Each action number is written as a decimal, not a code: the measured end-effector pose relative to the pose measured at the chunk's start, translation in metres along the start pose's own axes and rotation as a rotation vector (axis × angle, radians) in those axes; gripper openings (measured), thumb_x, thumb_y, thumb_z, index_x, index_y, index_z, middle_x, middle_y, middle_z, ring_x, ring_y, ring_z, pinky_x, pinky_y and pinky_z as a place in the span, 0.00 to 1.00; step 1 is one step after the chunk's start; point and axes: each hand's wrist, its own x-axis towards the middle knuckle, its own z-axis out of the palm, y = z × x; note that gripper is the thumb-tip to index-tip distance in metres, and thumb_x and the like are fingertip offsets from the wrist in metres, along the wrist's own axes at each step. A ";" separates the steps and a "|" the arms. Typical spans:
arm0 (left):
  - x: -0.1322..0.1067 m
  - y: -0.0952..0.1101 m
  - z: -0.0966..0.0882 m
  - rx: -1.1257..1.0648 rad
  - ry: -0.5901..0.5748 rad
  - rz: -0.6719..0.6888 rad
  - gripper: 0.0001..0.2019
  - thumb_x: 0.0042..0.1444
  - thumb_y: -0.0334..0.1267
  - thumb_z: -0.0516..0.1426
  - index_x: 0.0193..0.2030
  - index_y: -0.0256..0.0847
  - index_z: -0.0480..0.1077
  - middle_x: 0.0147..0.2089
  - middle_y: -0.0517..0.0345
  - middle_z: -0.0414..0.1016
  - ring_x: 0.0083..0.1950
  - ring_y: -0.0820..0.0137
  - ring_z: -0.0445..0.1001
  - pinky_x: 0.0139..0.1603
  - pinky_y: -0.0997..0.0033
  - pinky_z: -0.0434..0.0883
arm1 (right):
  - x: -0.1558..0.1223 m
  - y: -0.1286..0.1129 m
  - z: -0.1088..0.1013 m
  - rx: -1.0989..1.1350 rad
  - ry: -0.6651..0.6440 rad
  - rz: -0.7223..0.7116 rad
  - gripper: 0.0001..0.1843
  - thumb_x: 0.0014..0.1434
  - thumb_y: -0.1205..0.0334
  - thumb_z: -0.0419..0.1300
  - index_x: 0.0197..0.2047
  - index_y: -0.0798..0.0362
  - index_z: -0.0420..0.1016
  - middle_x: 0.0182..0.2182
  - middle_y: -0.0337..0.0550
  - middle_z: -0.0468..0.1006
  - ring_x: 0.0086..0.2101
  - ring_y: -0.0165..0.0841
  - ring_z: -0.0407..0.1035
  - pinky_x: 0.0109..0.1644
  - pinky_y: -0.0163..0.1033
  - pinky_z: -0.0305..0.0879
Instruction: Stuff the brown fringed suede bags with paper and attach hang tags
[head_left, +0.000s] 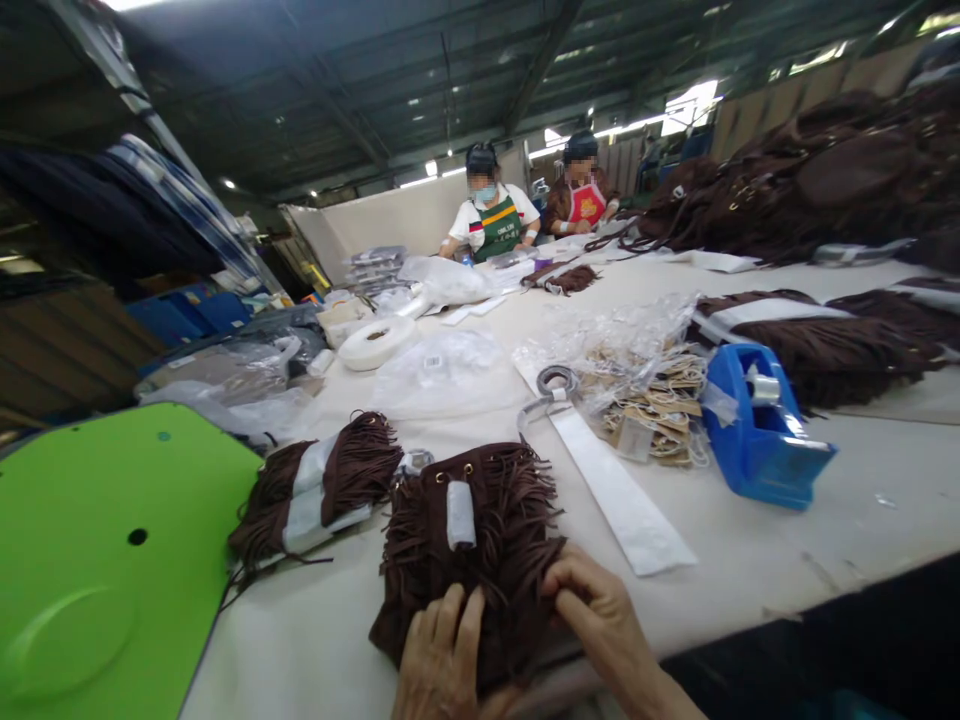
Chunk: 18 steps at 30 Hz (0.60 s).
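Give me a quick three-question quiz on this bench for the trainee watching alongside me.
1. True or false: the blue tape dispenser stands to the left of the brown fringed bag.
2. What do the left hand and the right hand both touch? A: the blue tape dispenser. B: the brown fringed bag. C: nothing.
3. How many co-workers are at the far end of the table?

Key: 1 false, it stands to the right. 2 B. 3 two.
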 end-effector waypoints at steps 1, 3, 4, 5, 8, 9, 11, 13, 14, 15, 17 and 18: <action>0.002 -0.002 -0.001 -0.001 0.003 0.005 0.31 0.59 0.59 0.40 0.52 0.32 0.63 0.45 0.42 0.69 0.42 0.58 0.69 0.43 0.60 0.64 | -0.003 0.000 -0.002 -0.027 -0.017 -0.055 0.07 0.41 0.65 0.51 0.20 0.52 0.71 0.23 0.39 0.66 0.26 0.31 0.63 0.25 0.33 0.61; 0.006 -0.006 -0.003 0.004 0.002 0.032 0.32 0.58 0.60 0.41 0.51 0.31 0.64 0.45 0.42 0.69 0.43 0.57 0.69 0.43 0.60 0.64 | -0.007 0.000 -0.004 -0.075 -0.049 -0.133 0.09 0.46 0.63 0.52 0.23 0.53 0.72 0.25 0.40 0.67 0.28 0.32 0.64 0.29 0.34 0.62; 0.007 -0.007 -0.003 0.009 0.001 0.056 0.32 0.58 0.60 0.41 0.51 0.30 0.64 0.44 0.42 0.69 0.43 0.57 0.69 0.43 0.60 0.64 | -0.007 0.000 -0.005 -0.084 -0.046 -0.121 0.10 0.49 0.61 0.52 0.24 0.53 0.72 0.25 0.41 0.68 0.28 0.32 0.64 0.30 0.35 0.62; 0.008 -0.008 -0.004 0.017 0.002 0.095 0.32 0.58 0.59 0.43 0.50 0.29 0.64 0.44 0.42 0.69 0.43 0.58 0.69 0.43 0.61 0.64 | -0.006 0.001 -0.005 -0.077 -0.041 -0.069 0.12 0.51 0.57 0.53 0.24 0.54 0.72 0.24 0.40 0.68 0.28 0.32 0.64 0.30 0.35 0.61; 0.008 -0.010 -0.003 0.040 0.023 0.181 0.29 0.59 0.55 0.44 0.49 0.29 0.65 0.43 0.42 0.70 0.42 0.59 0.69 0.44 0.62 0.64 | 0.000 0.003 -0.004 0.027 0.016 0.182 0.13 0.49 0.51 0.56 0.23 0.53 0.67 0.20 0.36 0.65 0.24 0.30 0.61 0.26 0.34 0.60; 0.007 -0.009 -0.002 0.041 0.032 0.178 0.28 0.60 0.54 0.43 0.49 0.29 0.65 0.43 0.42 0.71 0.42 0.59 0.69 0.44 0.62 0.64 | 0.002 0.001 -0.004 0.082 0.025 0.262 0.12 0.46 0.52 0.58 0.25 0.52 0.66 0.19 0.35 0.65 0.22 0.29 0.61 0.24 0.33 0.60; 0.006 -0.009 0.001 0.036 0.044 0.139 0.27 0.61 0.52 0.40 0.49 0.29 0.65 0.42 0.42 0.71 0.42 0.58 0.70 0.44 0.61 0.63 | 0.007 -0.005 -0.005 0.166 0.006 0.399 0.11 0.40 0.56 0.60 0.27 0.52 0.65 0.19 0.33 0.67 0.21 0.29 0.63 0.23 0.32 0.60; 0.006 -0.007 0.003 0.037 0.057 0.115 0.28 0.62 0.52 0.38 0.49 0.29 0.64 0.42 0.42 0.71 0.42 0.58 0.70 0.43 0.60 0.63 | 0.009 -0.016 -0.005 0.185 -0.092 0.501 0.10 0.40 0.58 0.57 0.28 0.53 0.66 0.20 0.35 0.70 0.23 0.30 0.66 0.25 0.33 0.62; 0.007 -0.006 0.004 0.043 0.065 0.114 0.28 0.62 0.53 0.38 0.49 0.30 0.64 0.41 0.42 0.72 0.41 0.59 0.70 0.43 0.61 0.63 | 0.011 -0.021 -0.005 0.169 -0.151 0.532 0.09 0.41 0.58 0.56 0.26 0.53 0.66 0.21 0.36 0.71 0.24 0.31 0.67 0.26 0.33 0.62; 0.007 -0.005 0.005 0.050 0.072 0.112 0.28 0.62 0.52 0.37 0.49 0.30 0.64 0.41 0.43 0.72 0.41 0.59 0.70 0.42 0.61 0.63 | 0.012 -0.025 -0.004 0.142 -0.197 0.546 0.08 0.41 0.58 0.55 0.25 0.54 0.67 0.20 0.37 0.71 0.25 0.32 0.68 0.26 0.33 0.63; 0.007 -0.002 0.007 0.065 0.080 0.105 0.26 0.63 0.50 0.37 0.48 0.30 0.65 0.40 0.42 0.73 0.41 0.59 0.70 0.42 0.61 0.63 | 0.016 -0.030 0.000 0.096 -0.221 0.553 0.09 0.42 0.58 0.55 0.24 0.55 0.67 0.19 0.36 0.70 0.25 0.31 0.67 0.25 0.32 0.61; 0.006 0.000 0.008 0.079 0.082 0.099 0.25 0.63 0.49 0.38 0.48 0.30 0.65 0.40 0.42 0.73 0.41 0.59 0.71 0.42 0.61 0.64 | 0.018 -0.030 0.003 0.079 -0.196 0.550 0.09 0.42 0.57 0.55 0.24 0.55 0.67 0.18 0.36 0.69 0.23 0.30 0.65 0.24 0.32 0.59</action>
